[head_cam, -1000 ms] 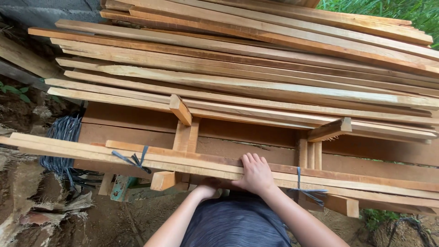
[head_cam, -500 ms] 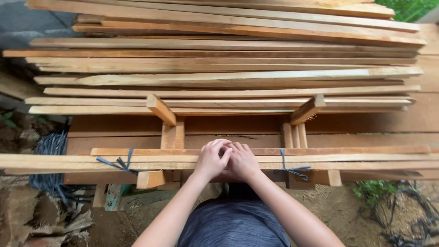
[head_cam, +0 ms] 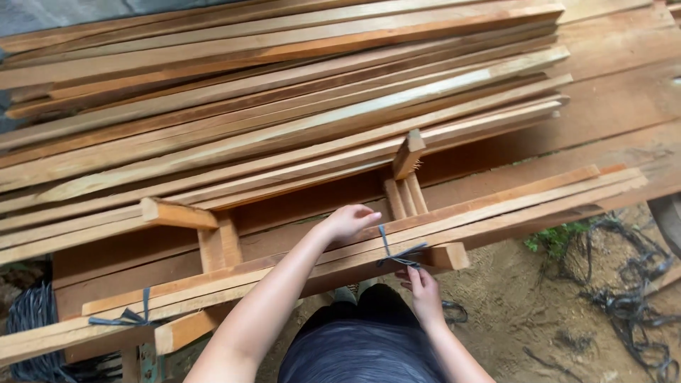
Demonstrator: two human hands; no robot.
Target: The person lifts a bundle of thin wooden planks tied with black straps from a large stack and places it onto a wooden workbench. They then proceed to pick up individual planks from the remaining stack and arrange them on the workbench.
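Brown dirt ground (head_cam: 511, 312) is lying under everything, with black strap scraps (head_cam: 631, 298) curling on it to the right. Nearest, the person's right hand (head_cam: 424, 289) is reaching up under the bundle of wood strips (head_cam: 496, 206), fingers partly curled and touching the loose ends of the dark strap (head_cam: 397, 254) tied around it. I cannot tell if that hand is really pinching the strap. A bit farther, the left hand (head_cam: 347, 221) is resting on top of the bundle, fingers bent down over the strips, pressing them together. The bundle is lying across a wooden rack (head_cam: 220, 245), and a second strap (head_cam: 128, 317) is wrapping it near the left end. The strips are looking long, thin and stiff, so they would probably bend and wobble if lifted from one end; holding near the ties seems best. The strap is looking soft and bendy. Farthest back, a big pile of long boards (head_cam: 284, 85) is sitting.
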